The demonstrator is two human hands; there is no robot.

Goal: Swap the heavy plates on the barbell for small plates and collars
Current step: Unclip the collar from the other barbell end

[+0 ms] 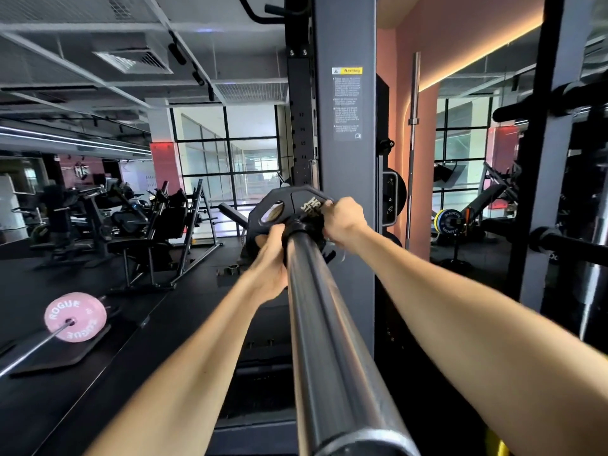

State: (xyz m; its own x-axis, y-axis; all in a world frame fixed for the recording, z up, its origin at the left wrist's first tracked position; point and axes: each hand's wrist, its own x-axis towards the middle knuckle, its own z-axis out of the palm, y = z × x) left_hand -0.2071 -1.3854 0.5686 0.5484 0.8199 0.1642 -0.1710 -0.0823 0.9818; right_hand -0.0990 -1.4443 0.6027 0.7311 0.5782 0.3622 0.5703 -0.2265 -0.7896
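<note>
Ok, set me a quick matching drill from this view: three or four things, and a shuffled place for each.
Things:
1. pink plate
2. black plate
3. warning label
4. left hand

Places:
A. on the rack upright
B. on the floor bar, lower left
C. left of the barbell, at the black plate
D. on the barbell, far end

Pairs: 1-B, 2-D, 3-A, 4-C

Both hands, left hand (270, 258) and right hand (345, 222), gripping a black plate (286, 205) on the barbell sleeve (325, 340).
</note>
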